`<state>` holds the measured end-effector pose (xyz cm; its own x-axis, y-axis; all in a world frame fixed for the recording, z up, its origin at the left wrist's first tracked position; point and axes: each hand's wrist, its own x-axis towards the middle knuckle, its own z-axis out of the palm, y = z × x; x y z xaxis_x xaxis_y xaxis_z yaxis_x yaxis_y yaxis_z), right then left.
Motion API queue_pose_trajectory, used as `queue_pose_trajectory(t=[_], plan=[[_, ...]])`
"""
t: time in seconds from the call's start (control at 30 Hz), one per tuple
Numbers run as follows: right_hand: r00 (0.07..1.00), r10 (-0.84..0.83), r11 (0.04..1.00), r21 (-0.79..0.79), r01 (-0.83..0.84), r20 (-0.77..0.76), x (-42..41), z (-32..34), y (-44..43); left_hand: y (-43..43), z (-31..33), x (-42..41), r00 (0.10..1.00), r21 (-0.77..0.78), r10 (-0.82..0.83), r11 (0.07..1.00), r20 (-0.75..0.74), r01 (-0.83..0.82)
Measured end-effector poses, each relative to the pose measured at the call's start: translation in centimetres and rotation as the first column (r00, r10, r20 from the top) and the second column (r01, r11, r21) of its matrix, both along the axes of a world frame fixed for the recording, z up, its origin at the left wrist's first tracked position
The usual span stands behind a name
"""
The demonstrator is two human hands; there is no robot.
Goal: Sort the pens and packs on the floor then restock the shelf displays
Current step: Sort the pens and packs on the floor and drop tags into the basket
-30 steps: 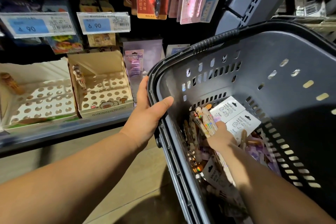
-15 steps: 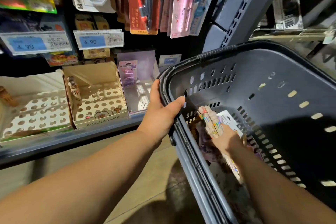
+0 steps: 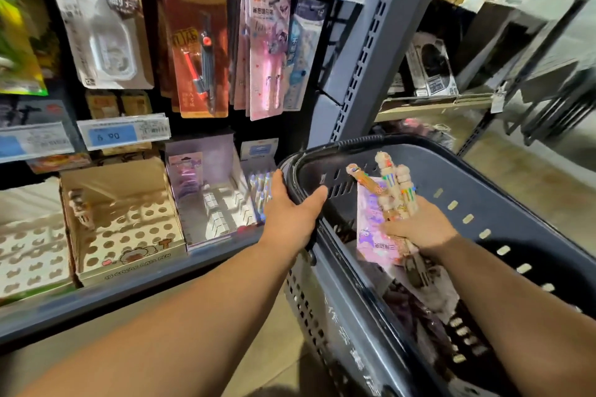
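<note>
My left hand (image 3: 292,216) grips the near rim of a dark grey shopping basket (image 3: 483,190), thumb inside, fingers outside. Above the basket's inside, my right hand (image 3: 419,229) holds a bunch of beige multicolour pens (image 3: 395,187) together with a pink-purple pack (image 3: 372,226). More pens and packs (image 3: 429,303) lie in the basket's bottom, partly hidden by my right arm. On the shelf to the left stands a beige pen display box (image 3: 129,229) with round holes, holding one pen (image 3: 79,208) at its left side.
A purple display box (image 3: 209,200) sits right of the beige one, a white holed tray (image 3: 29,255) to its left. Hanging packs (image 3: 193,45) fill the wall above price tags (image 3: 124,130). A grey shelf upright (image 3: 364,51) rises behind the basket. Tan floor lies below.
My right hand has risen out of the basket's bottom with the pens, now also holding the pink-purple pack. The view has tilted upward. My left hand keeps its grip on the rim.
</note>
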<state>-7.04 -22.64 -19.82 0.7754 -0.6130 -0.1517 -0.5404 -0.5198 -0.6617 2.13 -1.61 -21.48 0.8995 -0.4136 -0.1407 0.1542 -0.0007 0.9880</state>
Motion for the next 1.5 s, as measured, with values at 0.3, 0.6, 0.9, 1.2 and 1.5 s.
queue_pose_trajectory(t=[0.3, 0.6, 0.9, 1.2, 1.5], plan=[[0.967, -0.031, 0.994, 0.109, 0.004, 0.251, -2.0, 6.8, -0.9, -1.1, 2.0, -2.9, 1.000, 0.333, -0.020, 0.943, 0.013, 0.015], [0.916, 0.090, 0.965, 0.192, -0.176, 0.390, -2.0, 14.1, 4.2, -1.1, 9.9, -2.6, 0.985, -0.015, -0.137, 0.990, 0.106, 0.140], [0.840, 0.274, 0.754, 0.438, -0.490, 0.468, 1.9, 15.2, 16.5, 7.9, 15.6, 0.7, 0.959, -0.375, -0.243, 0.911, -0.144, 0.174], [0.832, 0.403, 0.651, 0.520, -0.553, 0.381, 5.4, 7.2, 27.5, 20.4, 10.4, 3.2, 0.952, -0.190, 0.025, 0.978, -0.304, -0.087], [0.862, 0.465, 0.638, 0.599, -0.484, 0.202, 6.9, -4.2, 34.2, 27.9, -1.9, 4.1, 0.875, 0.051, 0.219, 0.975, -0.432, -0.218]])
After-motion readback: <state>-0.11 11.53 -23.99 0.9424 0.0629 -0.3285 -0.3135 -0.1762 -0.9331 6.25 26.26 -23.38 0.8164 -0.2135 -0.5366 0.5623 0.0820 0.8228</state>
